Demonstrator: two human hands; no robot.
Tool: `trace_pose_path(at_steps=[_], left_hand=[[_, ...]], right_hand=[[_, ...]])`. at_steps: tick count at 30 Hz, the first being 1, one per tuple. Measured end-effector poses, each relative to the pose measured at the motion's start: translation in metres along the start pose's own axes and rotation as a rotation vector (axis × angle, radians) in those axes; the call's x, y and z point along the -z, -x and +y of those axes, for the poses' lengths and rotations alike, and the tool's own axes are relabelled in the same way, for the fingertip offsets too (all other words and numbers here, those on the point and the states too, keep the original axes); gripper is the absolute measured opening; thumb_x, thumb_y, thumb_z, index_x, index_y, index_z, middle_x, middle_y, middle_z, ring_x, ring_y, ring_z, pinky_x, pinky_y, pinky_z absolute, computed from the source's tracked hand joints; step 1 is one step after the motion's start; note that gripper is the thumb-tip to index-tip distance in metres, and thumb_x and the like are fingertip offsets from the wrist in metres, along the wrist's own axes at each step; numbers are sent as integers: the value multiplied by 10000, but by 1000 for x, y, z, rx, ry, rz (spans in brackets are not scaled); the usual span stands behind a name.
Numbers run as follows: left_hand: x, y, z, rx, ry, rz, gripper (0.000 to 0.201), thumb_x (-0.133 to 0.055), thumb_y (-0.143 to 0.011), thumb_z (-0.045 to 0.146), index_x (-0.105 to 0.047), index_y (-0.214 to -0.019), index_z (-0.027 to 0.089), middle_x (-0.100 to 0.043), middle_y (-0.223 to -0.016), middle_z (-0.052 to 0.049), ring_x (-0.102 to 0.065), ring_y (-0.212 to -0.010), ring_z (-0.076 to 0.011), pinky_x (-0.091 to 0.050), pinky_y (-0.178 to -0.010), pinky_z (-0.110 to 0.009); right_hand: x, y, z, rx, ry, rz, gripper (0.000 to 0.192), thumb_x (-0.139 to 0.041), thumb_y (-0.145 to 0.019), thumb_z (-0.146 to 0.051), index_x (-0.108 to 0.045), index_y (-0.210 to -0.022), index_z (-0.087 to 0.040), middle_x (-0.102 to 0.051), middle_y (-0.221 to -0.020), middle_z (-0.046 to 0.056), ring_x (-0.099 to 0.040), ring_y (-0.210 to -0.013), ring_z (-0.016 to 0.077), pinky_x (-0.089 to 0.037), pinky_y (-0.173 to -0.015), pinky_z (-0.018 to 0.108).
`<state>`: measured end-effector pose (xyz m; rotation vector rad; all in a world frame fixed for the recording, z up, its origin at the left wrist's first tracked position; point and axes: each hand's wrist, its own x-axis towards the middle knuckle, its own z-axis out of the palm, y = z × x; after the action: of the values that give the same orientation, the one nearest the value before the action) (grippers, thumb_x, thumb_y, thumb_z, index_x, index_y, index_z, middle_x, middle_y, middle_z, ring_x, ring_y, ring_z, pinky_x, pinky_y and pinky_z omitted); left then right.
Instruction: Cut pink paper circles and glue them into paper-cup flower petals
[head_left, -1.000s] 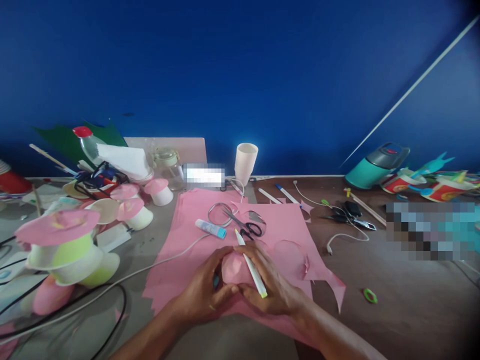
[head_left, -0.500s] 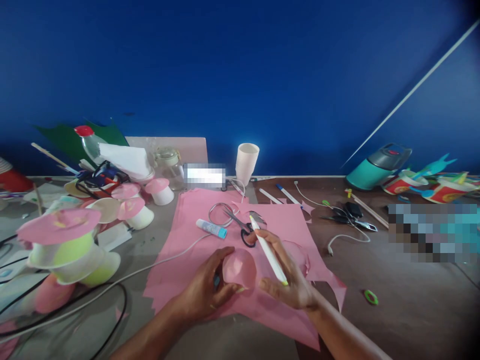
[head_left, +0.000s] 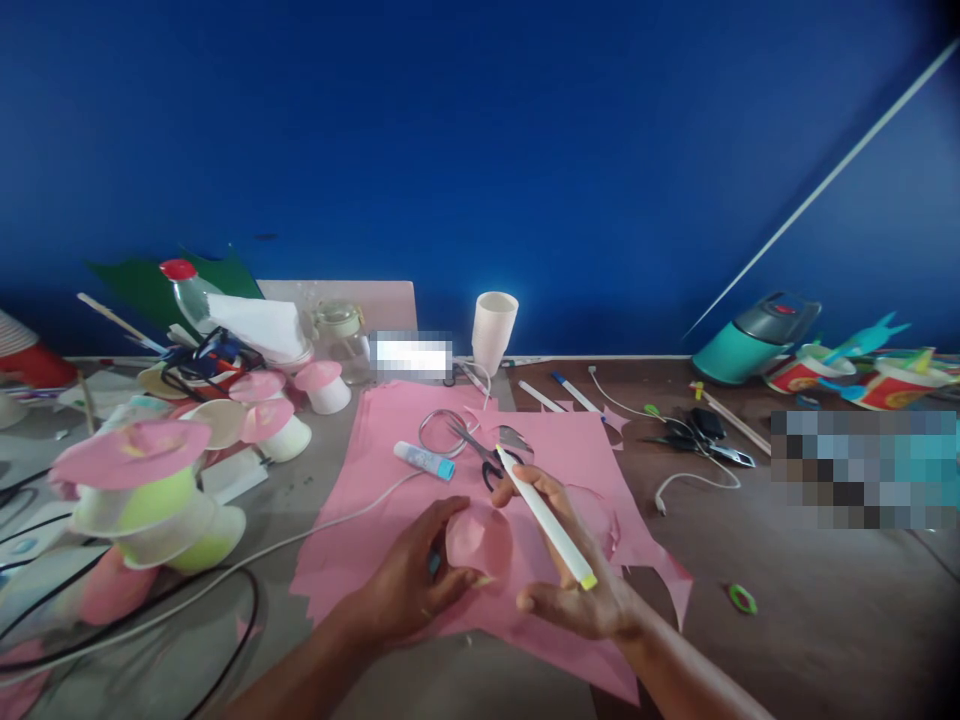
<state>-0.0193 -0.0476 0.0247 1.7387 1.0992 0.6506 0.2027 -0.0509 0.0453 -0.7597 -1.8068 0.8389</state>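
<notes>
My left hand (head_left: 412,570) is closed on the edge of a small rounded piece of pink paper (head_left: 474,540), thumb below and fingers curled at its left side. A white marker with yellow ends (head_left: 546,520) lies slantwise in my right hand (head_left: 581,600), gripped by the fingers with the thumb held away from it. The marker is apart from the pink piece. Just beyond my hands, scissors with black handles (head_left: 491,472) and a glue stick with a blue cap (head_left: 424,461) rest on large pink sheets (head_left: 375,430).
White cups with pink paper tops (head_left: 131,455) crowd the left side beside cables. Stacked white cups (head_left: 494,330) stand near the blue wall. Two pens (head_left: 576,390), a white cable (head_left: 697,473), and a green ring (head_left: 742,599) lie right, with a teal bottle (head_left: 739,350) behind.
The marker has tilted in my right hand, its lower end swinging down and to the right. My left hand keeps hold of the pink piece. The view has shifted slightly.
</notes>
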Motion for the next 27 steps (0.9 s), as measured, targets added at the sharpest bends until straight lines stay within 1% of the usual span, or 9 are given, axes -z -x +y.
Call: trace_pose_path(at_steps=[2,4,7,10,16,19,22,25,27], left_hand=[[0,0,-1,-2,-11,-2,615,-651,-818,449,-481,-1325,145,-667,-1105,-127,-637,-807,-212,-545,-700,-323],[-1,-1,-1,-23,-22,8,582,-646,-819,424,-494,-1311,151,-666,-1087,-112,-621,-777,-195,-535,-684,-313],[-1,-2,-2,-67,-15,17,537,-647,-820,405,-519,-1274,147,-652,-1124,-124,-626,-868,-218,-535,-734,-320],[-1,-2,-2,-67,-13,5,536,-649,-825,412,-517,-1269,144,-655,-1111,-129,-627,-863,-219,-535,-727,-318],[-1,-3,-1,-73,2,27,590,-678,-803,470,-519,-1271,149,-643,-1205,-159,-627,-1035,-280,-542,-850,-371],[0,-5,-1,-57,-21,54,621,-679,-794,509,-526,-1271,141,-665,-1154,-157,-640,-984,-278,-553,-801,-367],[3,-7,-4,-47,-57,120,600,-654,-813,506,-526,-1274,144,-677,-1109,-139,-649,-868,-239,-553,-724,-339],[4,-9,-8,-50,-70,161,574,-655,-818,473,-524,-1274,150,-681,-1112,-132,-653,-843,-228,-553,-710,-330],[4,-10,-10,-58,-70,167,563,-674,-812,448,-527,-1269,155,-681,-1135,-135,-659,-900,-244,-556,-756,-345]], right_hand=[[0,-2,-2,-50,14,11,588,-615,-886,-533,-393,-1356,-259,-574,-1125,95,-598,-1051,253,-521,-911,408],[0,-4,-5,-101,15,38,443,-614,-908,-449,-455,-1274,-257,-608,-1040,72,-626,-970,228,-547,-841,363],[1,-8,-11,-110,-21,82,325,-583,-934,-378,-490,-1219,-252,-628,-951,45,-643,-879,195,-560,-776,324],[3,-10,-17,-132,-21,70,258,-582,-936,-336,-527,-1165,-232,-646,-917,41,-651,-826,178,-561,-721,299],[2,3,-17,-189,-32,91,195,-551,-962,-368,-568,-1075,-210,-638,-728,2,-607,-598,136,-515,-529,245],[-4,11,-9,-109,-53,156,248,-468,-1002,-407,-592,-1077,-206,-623,-681,1,-610,-582,147,-523,-525,267],[-11,13,-4,12,6,195,264,-416,-1018,-405,-601,-1127,-251,-657,-794,35,-644,-681,189,-572,-610,347],[-16,12,-2,72,67,151,259,-402,-1017,-392,-598,-1162,-305,-675,-885,60,-651,-825,240,-579,-697,420],[-18,11,-2,114,52,121,257,-413,-1013,-374,-598,-1176,-299,-666,-887,57,-641,-816,237,-571,-682,407]])
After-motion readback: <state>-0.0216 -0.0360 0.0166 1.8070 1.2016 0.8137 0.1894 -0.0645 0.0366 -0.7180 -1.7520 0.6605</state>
